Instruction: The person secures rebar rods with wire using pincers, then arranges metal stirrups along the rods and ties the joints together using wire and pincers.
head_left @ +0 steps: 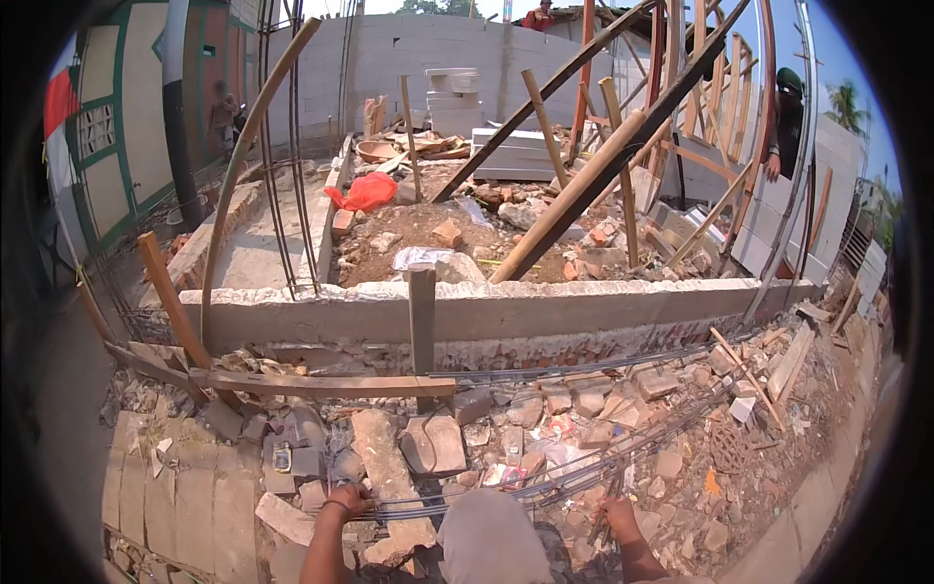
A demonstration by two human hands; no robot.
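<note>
At the bottom centre-left, my left hand (349,499) is closed at the left end of a bundle of thin metal rods (428,508). The rods run right across the rubble and bend up toward the low wall. To the right of my knee, my right hand (617,516) is closed on a dark tool (600,516) with thin handles, just below the rods; its exact kind is too small to tell. My covered knee or lap (493,537) lies between the hands, partly hiding the bundle.
Broken bricks (434,445) surround the hands. Ahead stand a wooden stake (422,321), a horizontal plank (321,384) and a low concrete wall (584,310). Slanted poles (569,195) rise behind it. Other people are at the right (786,117), far left and behind the back wall.
</note>
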